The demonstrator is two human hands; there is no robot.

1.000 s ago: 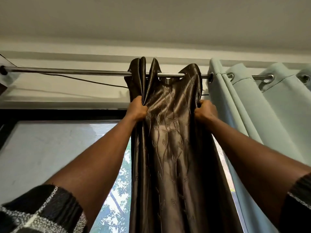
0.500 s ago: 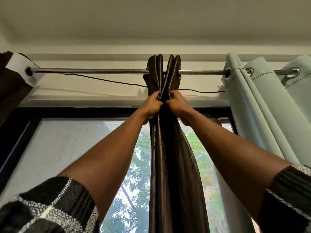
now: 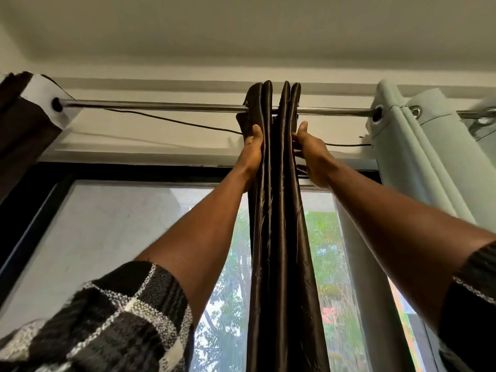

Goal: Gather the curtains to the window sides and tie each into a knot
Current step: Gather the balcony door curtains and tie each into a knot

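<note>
Gathering step: left hand and right hand pressed the brown curtain bunched at frame centre on the rod; next, slide it sideways.

Counting up here: three curtains on one rod — a dark brown curtain bunched in the middle, another dark curtain far left, one pale green curtain on the right. Two hands up, my left hand and right hand. One black wire.
</note>
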